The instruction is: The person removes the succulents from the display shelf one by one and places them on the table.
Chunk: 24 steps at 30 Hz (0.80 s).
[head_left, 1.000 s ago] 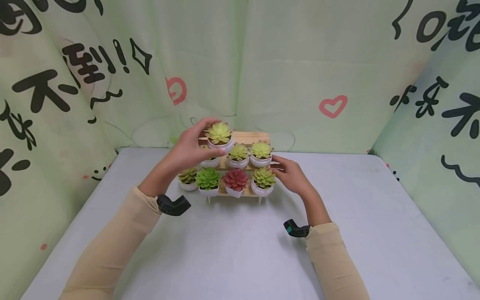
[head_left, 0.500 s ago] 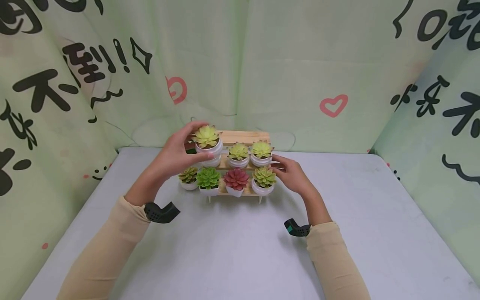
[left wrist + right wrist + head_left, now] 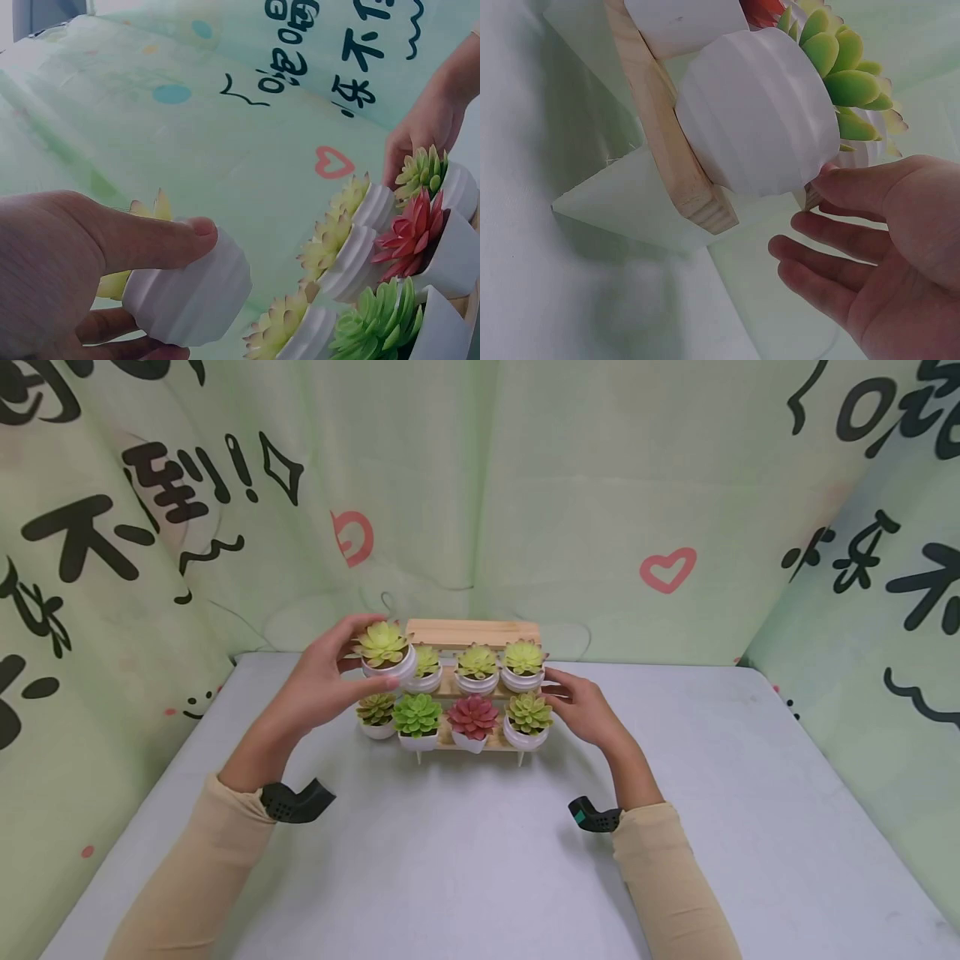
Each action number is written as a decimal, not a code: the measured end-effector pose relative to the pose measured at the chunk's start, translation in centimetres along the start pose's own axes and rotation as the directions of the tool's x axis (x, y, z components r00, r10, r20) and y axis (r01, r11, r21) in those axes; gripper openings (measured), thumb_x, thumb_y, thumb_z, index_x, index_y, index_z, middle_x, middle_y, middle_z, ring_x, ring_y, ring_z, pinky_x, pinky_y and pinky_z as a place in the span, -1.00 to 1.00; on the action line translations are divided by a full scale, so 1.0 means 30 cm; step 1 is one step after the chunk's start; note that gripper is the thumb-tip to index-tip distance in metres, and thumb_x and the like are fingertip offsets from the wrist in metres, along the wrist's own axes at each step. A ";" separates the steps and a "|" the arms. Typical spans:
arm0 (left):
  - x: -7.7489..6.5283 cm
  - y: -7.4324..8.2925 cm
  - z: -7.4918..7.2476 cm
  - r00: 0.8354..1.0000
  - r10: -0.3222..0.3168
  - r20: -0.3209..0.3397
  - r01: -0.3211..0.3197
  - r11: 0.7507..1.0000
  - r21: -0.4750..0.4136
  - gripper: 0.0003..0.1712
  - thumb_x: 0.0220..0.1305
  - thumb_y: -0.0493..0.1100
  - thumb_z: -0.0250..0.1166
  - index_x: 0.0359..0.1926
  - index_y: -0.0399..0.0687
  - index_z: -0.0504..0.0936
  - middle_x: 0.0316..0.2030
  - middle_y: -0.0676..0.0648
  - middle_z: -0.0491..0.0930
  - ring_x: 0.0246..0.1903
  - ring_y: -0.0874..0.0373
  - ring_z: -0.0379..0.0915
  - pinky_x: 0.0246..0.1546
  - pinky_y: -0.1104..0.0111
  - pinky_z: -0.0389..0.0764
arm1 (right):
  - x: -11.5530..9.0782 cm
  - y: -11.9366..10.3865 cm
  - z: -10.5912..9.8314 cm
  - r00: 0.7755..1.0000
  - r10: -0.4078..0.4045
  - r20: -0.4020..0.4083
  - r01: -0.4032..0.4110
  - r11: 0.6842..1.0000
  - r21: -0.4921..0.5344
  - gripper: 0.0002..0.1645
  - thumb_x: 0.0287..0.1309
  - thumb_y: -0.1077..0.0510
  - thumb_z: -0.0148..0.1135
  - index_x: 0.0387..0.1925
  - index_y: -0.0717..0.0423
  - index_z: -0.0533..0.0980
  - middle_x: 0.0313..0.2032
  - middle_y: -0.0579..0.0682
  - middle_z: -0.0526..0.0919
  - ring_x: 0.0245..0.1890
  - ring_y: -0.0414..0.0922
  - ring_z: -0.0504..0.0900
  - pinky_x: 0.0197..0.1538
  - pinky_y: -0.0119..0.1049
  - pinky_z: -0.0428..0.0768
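My left hand [image 3: 318, 681] grips a potted succulent [image 3: 384, 645] with pale yellow-green leaves and a white ribbed pot. The plant is raised at the left end of a tiered wooden plant stand [image 3: 472, 633]. In the left wrist view my thumb [image 3: 169, 244] lies along the pot, with fingers underneath. At the stand's right end, my right hand [image 3: 581, 708] pinches the end of the middle shelf, beside a white pot [image 3: 757, 112]. A red succulent [image 3: 472, 718], a bright green one [image 3: 417, 715] and a yellow-green one [image 3: 528, 713] fill the front shelf.
Three pale succulents, one of them at the right [image 3: 523, 660], line the middle shelf. Another small potted succulent [image 3: 377, 714] stands on the white table [image 3: 450, 860] left of the stand. A printed pale green curtain [image 3: 570, 510] encloses the back and sides.
My left hand has carried its succulent leftward and slightly down, from over the stand's upper shelf to its left end, uncovering the middle shelf's left plant. My right hand has stayed in place.
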<state>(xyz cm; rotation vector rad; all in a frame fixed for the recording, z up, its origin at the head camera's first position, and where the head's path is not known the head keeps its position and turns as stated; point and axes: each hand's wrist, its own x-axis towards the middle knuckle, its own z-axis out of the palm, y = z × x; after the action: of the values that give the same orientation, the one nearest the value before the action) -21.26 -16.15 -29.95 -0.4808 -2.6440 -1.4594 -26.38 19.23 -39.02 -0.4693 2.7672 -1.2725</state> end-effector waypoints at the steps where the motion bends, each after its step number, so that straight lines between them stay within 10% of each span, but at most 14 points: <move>1: -0.005 -0.003 -0.003 1.000 0.000 -0.001 0.000 1.000 -0.001 -0.14 0.10 -0.16 0.46 0.39 0.06 0.25 0.20 -0.10 0.41 0.15 0.01 0.39 0.27 0.05 0.44 | 0.000 -0.001 0.000 1.000 0.000 -0.001 0.000 1.000 0.000 -0.38 0.38 0.21 0.07 0.41 0.19 0.21 0.28 0.29 0.43 0.23 0.20 0.50 0.23 0.03 0.52; 24: -0.078 -0.107 -0.027 0.997 -0.075 0.000 0.075 0.997 -0.007 -0.11 0.12 -0.09 0.45 0.41 0.03 0.20 0.28 -0.14 0.35 0.23 -0.06 0.34 0.32 0.00 0.37 | -0.002 -0.003 -0.002 1.000 0.003 0.002 -0.003 1.000 0.006 -0.37 0.38 0.20 0.07 0.42 0.19 0.20 0.29 0.28 0.41 0.22 0.19 0.50 0.23 0.03 0.53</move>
<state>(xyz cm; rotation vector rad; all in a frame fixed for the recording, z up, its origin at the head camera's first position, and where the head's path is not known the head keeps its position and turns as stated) -20.09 -18.97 -32.64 -0.3865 -2.6854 -1.4893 -26.33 19.23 -38.94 -0.4650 2.7610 -1.2788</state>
